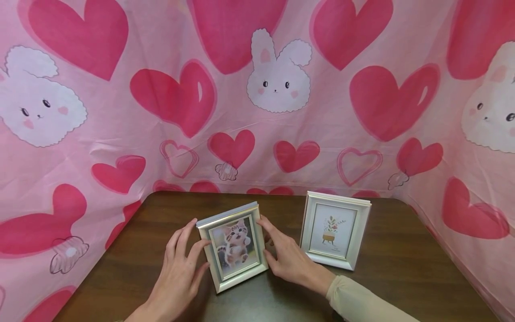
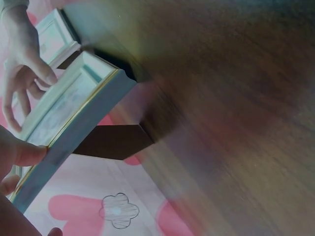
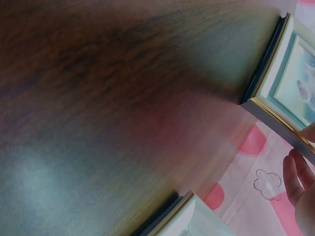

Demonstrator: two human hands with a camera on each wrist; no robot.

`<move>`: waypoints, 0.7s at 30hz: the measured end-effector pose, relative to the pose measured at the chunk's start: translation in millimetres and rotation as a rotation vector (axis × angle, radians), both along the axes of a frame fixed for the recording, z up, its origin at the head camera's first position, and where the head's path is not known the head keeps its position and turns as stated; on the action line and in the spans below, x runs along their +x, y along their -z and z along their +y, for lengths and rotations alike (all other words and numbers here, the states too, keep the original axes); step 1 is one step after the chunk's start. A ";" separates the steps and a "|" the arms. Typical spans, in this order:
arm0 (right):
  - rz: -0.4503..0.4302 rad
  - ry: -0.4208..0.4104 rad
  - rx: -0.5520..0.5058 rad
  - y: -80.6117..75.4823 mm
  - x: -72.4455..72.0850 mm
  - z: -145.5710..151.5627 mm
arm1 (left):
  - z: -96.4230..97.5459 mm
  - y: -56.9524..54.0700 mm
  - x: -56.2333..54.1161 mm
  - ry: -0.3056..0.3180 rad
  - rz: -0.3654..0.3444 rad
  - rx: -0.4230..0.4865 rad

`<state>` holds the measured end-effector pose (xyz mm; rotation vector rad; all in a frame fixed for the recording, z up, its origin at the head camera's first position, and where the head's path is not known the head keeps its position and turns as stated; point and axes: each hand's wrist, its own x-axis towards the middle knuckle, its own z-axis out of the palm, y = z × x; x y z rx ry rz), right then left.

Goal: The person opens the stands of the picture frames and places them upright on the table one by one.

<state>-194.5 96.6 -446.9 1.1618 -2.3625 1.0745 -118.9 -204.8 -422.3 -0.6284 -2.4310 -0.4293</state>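
Note:
A silvery-white picture frame (image 1: pixel 240 278) with a kitten picture stands on the table, leaning slightly back and turned at an angle. Its dark stand leg (image 2: pixel 115 142) shows behind it in the left wrist view. My left hand (image 1: pixel 179 264) holds the left edge, fingertips at the upper corner and along the side. On the opposite edge, my right hand (image 1: pixel 289 257) grips the frame, index finger near the top corner and thumb lower down. In the right wrist view, some right fingers (image 3: pixel 294 179) reach behind the edge.
A second, similar frame (image 1: pixel 306 228) with a potted-plant print stands to the right, beyond my right forearm. Both frames are on a dark wooden table (image 1: pixel 402 277). Pink cloth (image 1: pixel 233 112) with hearts and rabbits hangs around the back and sides.

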 end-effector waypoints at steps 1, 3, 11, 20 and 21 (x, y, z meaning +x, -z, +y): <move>-0.001 -0.001 -0.001 0.4 0.0 0.0 | 0.0 -0.2 -0.2 -0.002 -0.008 0.000; -0.005 -0.001 -0.005 0.7 0.2 -0.2 | 0.0 -0.6 -0.8 -0.004 -0.020 0.002; -0.030 0.023 -0.005 0.1 2.5 -0.6 | -1.3 -0.7 -5.2 0.001 -0.029 0.011; -0.006 0.044 -0.019 1.7 3.4 -1.7 | -1.1 -0.8 -11.6 0.017 -0.026 0.034; -0.004 0.045 -0.021 1.9 3.5 -1.9 | -1.2 -0.8 -12.6 0.018 -0.021 0.033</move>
